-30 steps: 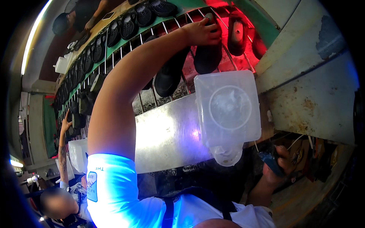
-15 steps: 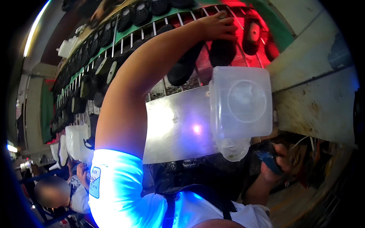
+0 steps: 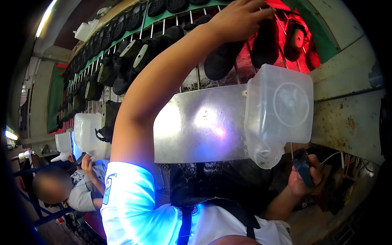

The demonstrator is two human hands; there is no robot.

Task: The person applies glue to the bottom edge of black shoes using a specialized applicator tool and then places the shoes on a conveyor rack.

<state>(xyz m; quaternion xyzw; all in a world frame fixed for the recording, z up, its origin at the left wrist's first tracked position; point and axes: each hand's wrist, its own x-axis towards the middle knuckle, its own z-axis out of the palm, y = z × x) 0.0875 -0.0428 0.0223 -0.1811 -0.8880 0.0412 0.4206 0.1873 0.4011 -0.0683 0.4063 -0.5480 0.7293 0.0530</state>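
Note:
My left arm stretches up across the conveyor rack. At its end my left hand point(image 3: 241, 18) has its fingers spread and stretched out, close over a dark shoe point(image 3: 264, 43) lying sole-down or tilted, I cannot tell which. Another black shoe point(image 3: 222, 61) lies under my wrist. Low on the right, my right hand point(image 3: 303, 177) is closed around a dark blue-black tool point(image 3: 302, 168); its exact kind is unclear. Just left of and above that hand stands a translucent plastic container point(image 3: 281, 106), with a smaller clear cup point(image 3: 267, 157) at its lower edge.
A shiny metal plate point(image 3: 196, 122) lies before the rack of metal rods. Several black shoes and soles line the rack, red-lit at its right end. A co-worker point(image 3: 87, 183) at the left holds a small dark item near a white container point(image 3: 87, 130). A stained panel point(image 3: 347, 118) stands at right.
The view has shifted, so the rack and container appear farther right. My left hand has come leftward off the shoe it lay over. My right hand still holds the dark tool.

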